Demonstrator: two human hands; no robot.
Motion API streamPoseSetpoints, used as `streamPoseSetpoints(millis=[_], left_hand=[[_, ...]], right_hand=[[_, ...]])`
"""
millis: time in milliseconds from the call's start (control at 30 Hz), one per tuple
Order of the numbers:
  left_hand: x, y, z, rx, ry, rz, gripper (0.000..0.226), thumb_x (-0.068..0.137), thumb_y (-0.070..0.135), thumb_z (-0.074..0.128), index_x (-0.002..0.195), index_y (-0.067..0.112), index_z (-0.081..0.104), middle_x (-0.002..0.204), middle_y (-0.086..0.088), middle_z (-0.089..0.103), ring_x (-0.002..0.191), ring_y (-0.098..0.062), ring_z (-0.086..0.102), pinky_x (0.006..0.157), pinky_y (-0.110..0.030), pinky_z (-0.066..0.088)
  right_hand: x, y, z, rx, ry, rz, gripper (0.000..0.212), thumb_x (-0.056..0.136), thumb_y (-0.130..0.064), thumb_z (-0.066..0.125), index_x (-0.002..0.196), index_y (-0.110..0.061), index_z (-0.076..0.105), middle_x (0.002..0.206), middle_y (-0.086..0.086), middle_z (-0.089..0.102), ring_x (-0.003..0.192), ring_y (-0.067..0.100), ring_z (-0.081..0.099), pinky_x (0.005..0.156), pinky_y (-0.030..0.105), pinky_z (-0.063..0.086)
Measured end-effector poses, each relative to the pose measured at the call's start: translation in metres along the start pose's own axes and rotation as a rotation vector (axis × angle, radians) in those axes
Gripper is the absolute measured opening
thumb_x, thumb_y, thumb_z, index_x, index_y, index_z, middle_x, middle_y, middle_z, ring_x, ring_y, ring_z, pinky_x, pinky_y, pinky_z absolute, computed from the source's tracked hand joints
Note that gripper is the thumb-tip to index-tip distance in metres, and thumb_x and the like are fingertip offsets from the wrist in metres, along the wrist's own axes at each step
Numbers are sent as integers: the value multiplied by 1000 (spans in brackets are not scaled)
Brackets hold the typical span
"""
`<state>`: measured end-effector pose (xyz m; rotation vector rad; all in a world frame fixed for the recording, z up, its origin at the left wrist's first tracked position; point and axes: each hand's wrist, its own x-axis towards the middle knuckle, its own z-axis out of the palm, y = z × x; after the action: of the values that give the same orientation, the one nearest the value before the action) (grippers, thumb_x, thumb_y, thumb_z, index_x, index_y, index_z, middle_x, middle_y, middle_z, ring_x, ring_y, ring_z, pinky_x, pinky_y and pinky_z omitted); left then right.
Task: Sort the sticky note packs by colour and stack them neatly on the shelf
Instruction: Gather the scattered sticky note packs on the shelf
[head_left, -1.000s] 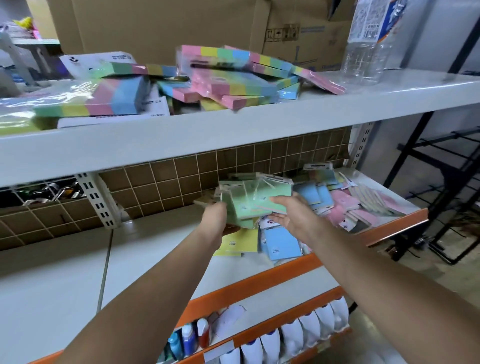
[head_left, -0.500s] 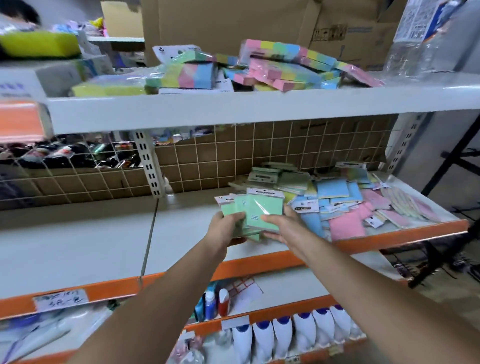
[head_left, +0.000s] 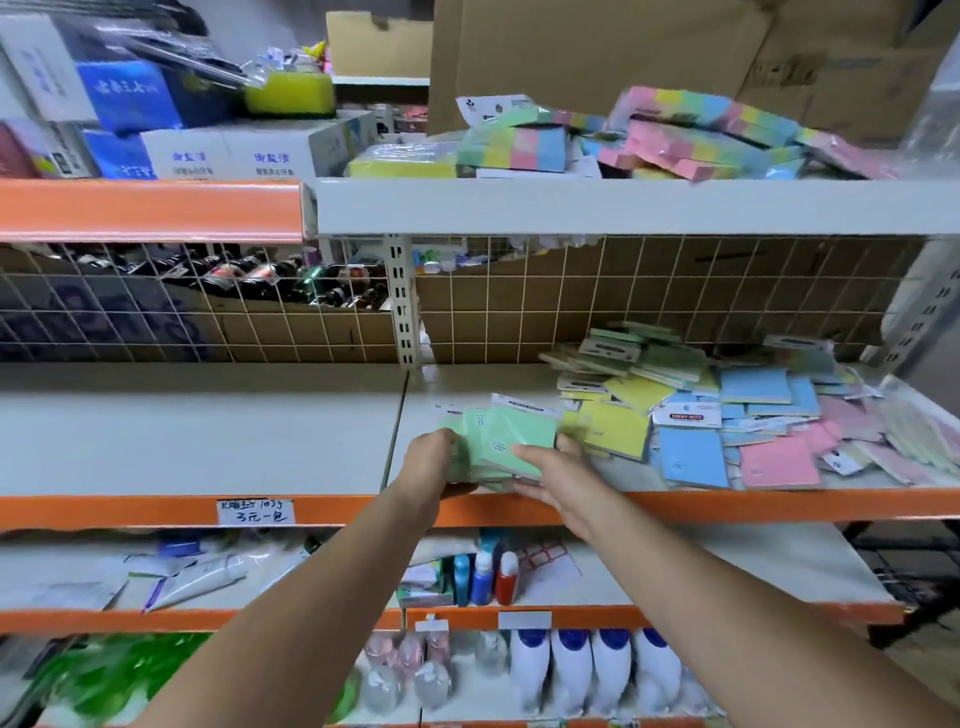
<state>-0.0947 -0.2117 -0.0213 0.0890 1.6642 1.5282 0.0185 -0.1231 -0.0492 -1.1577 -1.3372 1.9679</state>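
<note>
Both hands (head_left: 498, 467) hold green packs (head_left: 511, 441) over shelf (head_left: 208, 431).

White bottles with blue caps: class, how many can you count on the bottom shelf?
4. The white bottles stand side by side on the bottom shelf: first, second, third, fourth. The right arm may hide more.

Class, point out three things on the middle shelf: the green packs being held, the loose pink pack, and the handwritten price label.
green packs (head_left: 511, 441), head view, top pack's face
pink pack (head_left: 779, 462), head view, centre
price label (head_left: 255, 512), head view, middle
</note>
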Motion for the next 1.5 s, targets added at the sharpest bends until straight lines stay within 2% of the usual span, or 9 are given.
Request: streamPoseSetpoints(millis=[200,333,567,633,767,933,1100,1300,1500], left_hand=[[17,15,-47,86,32,56,21,93,1,50,114,0,50,94,-17,55,68,-27,58,45,-28,55],[32,23,-74,99,59,56,5,94,1,51,89,0,49,83,-17,52,65,-29,56,40,-28,53],[64,21,-103,139,89,15,11,93,8,50,82,5,48,82,-16,55,74,-33,59,77,-48,53],[72,19,-111,166,96,7,12,93,12,48,85,4,50,85,-17,57,82,-37,61,84,-53,53],[83,19,-127,196,79,-24,10,94,6,45,99,-2,50,82,-16,53,67,-31,56,60,-38,52],[94,22,-147,248,60,-39,22,91,3,52,112,-3,47,94,-20,55,69,-32,58,56,-35,52],[104,24,-164,322,117,-69,16,82,3,68,87,-3,54,87,-22,60,70,-34,60,72,-46,55],[110,26,-170,854,223,-16,51,77,38,73,112,5,57,109,-13,60,102,-31,58,86,-34,49],[112,21,-173,980,212,112,56,81,44,68,123,14,48,125,-12,47,115,-30,50,90,-37,44]], right_hand=[[19,7,46,-74,-3,34,34,89,-10,65,121,-12,51,121,7,62,99,21,64,69,27,55],[26,13,69,-27,20,78,27,92,-3,60,113,-13,46,115,9,59,84,22,65,73,32,57],[40,25,84,-109,59,171,45,94,-4,57,133,-9,36,137,10,48,79,20,62,88,38,55],[41,29,90,-119,30,185,31,94,-2,56,122,-10,44,129,11,54,83,18,61,85,36,56],[43,34,101,-206,19,180,29,93,-4,57,120,-12,52,112,5,61,89,16,62,70,28,56],[48,38,107,-343,47,155,22,90,-10,64,109,-20,58,112,2,65,97,16,62,63,26,56],[54,38,118,-565,91,143,25,85,-21,70,109,-19,64,106,-2,65,90,15,60,57,23,50],[62,40,127,-733,108,141,40,79,-29,73,116,-18,64,102,-2,68,85,13,63,69,25,51],[63,38,126,-788,165,131,32,85,-19,64,116,-16,59,102,1,65,74,9,57,47,20,43]])
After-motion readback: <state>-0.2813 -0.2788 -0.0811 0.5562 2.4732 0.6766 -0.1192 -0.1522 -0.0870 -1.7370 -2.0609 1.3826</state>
